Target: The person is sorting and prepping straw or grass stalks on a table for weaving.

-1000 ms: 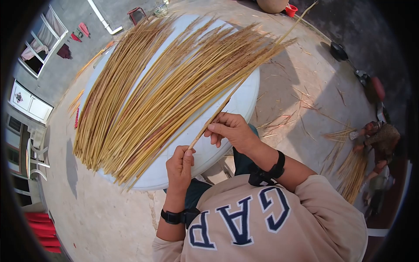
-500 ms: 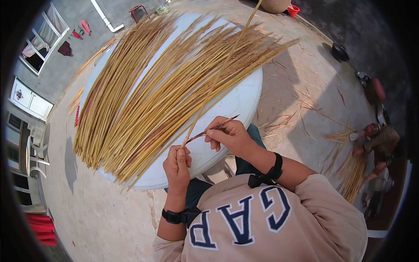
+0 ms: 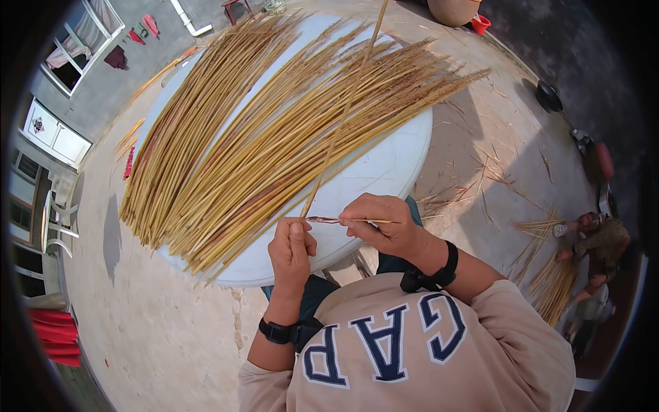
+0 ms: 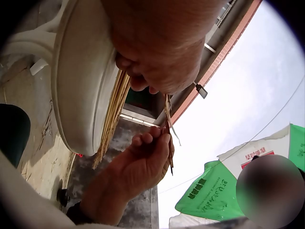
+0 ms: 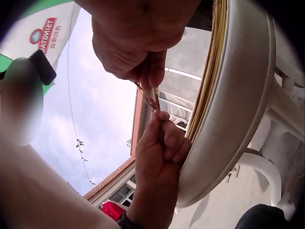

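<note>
Your left hand (image 3: 291, 250) clamps the lower end of a stalk (image 3: 341, 130) at the table's (image 3: 384, 168) near edge; your right (image 3: 384, 223) pinches a dry strip (image 3: 325, 220) beside it.

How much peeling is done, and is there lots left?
The bunches on the table look mostly smooth, so some stalks may be done; which ones, I can't tell. The left hand holds one stalk while the right hand pinches a thin strip that reaches between both hands, so this one seems unfinished. How many others are left isn't clear.
</note>
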